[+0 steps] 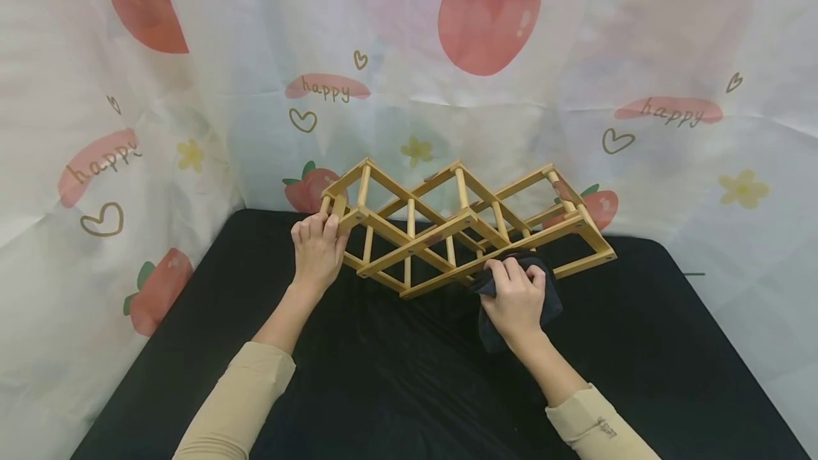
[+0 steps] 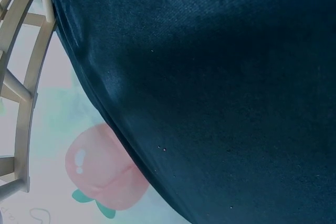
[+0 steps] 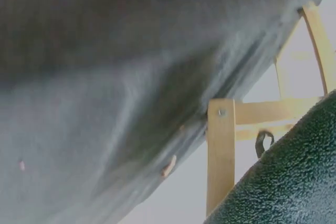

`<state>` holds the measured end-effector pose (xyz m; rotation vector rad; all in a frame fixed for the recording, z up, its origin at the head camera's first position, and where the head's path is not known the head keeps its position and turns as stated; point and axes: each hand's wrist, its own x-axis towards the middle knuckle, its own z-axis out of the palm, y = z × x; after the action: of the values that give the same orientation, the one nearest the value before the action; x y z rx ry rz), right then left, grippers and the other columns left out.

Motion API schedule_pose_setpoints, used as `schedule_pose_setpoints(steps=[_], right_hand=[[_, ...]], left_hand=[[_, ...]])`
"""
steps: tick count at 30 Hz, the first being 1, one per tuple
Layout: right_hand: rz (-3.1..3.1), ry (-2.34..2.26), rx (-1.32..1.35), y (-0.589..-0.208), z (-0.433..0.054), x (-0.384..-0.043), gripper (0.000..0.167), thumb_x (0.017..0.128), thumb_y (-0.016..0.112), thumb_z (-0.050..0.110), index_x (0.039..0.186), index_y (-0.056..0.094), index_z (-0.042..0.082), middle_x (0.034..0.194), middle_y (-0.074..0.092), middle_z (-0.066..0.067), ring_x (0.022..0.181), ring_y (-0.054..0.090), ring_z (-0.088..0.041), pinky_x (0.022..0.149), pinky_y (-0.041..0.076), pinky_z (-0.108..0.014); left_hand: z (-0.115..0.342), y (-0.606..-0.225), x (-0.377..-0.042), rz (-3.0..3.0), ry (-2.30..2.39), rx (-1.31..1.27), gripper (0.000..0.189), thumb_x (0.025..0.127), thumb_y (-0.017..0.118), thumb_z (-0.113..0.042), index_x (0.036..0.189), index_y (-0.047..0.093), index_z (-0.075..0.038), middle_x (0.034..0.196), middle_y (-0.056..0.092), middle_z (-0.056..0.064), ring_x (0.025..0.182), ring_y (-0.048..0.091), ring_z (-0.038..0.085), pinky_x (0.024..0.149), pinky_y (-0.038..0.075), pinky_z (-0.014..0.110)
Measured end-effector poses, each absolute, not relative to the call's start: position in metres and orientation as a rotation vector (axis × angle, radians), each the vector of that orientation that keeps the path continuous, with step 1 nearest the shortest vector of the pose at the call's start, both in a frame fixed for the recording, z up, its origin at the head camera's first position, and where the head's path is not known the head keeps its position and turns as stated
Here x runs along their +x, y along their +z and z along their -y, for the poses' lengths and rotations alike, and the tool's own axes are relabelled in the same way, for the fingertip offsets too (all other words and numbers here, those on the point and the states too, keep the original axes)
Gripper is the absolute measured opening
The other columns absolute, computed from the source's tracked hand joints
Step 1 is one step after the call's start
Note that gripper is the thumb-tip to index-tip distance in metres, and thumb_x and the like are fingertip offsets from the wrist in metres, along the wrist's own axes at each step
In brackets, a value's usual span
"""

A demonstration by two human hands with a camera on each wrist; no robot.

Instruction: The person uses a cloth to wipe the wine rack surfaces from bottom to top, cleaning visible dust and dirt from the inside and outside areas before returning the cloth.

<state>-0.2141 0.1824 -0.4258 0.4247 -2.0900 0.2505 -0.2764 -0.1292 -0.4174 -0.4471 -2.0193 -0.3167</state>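
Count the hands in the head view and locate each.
2: the left hand grips the wooden rack at its left end; the right hand holds a dark cloth by the rack's lower edge, right of centre.

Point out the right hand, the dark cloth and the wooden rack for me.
Right hand (image 1: 517,305): head view, on the back of the hand.
Dark cloth (image 1: 552,298): head view, on the part showing to the right of that hand.
Wooden rack (image 1: 469,217): head view, on a front upper joint near its middle.
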Motion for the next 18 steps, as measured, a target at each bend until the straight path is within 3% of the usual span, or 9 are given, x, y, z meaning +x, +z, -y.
schedule_pose_setpoints(steps=[7,14,18], right_hand=[[2.097,0.255,0.469,-0.423,-0.183,-0.219,0.024,0.062,0.072,0.003,0.083,0.060,0.003,0.071,0.053,-0.011,0.060,0.053,-0.028,0.072,0.032,-0.047],[2.136,0.203,0.643,-0.436,-0.170,-0.227,0.031,0.056,0.073,-0.001,0.084,0.061,0.004,0.073,0.052,-0.008,0.060,0.053,-0.024,0.071,0.033,-0.044],[2.153,0.172,0.725,-0.444,-0.161,-0.229,0.030,0.058,0.073,0.000,0.085,0.061,0.006,0.073,0.052,-0.007,0.057,0.049,-0.021,0.070,0.034,-0.042]], left_hand=[[0.129,-0.416,-0.276,2.006,-0.302,-0.445,0.033,0.098,0.031,-0.038,0.101,0.039,-0.006,0.095,0.037,0.013,0.086,0.033,0.030,0.075,0.024,0.043],[0.129,-0.417,-0.275,2.028,-0.304,-0.446,0.028,0.091,0.051,-0.028,0.102,0.039,-0.005,0.096,0.037,0.013,0.086,0.033,0.030,0.076,0.024,0.044],[0.129,-0.417,-0.275,2.026,-0.303,-0.445,0.028,0.091,0.052,-0.028,0.102,0.039,-0.005,0.096,0.037,0.013,0.086,0.033,0.030,0.076,0.024,0.044]])
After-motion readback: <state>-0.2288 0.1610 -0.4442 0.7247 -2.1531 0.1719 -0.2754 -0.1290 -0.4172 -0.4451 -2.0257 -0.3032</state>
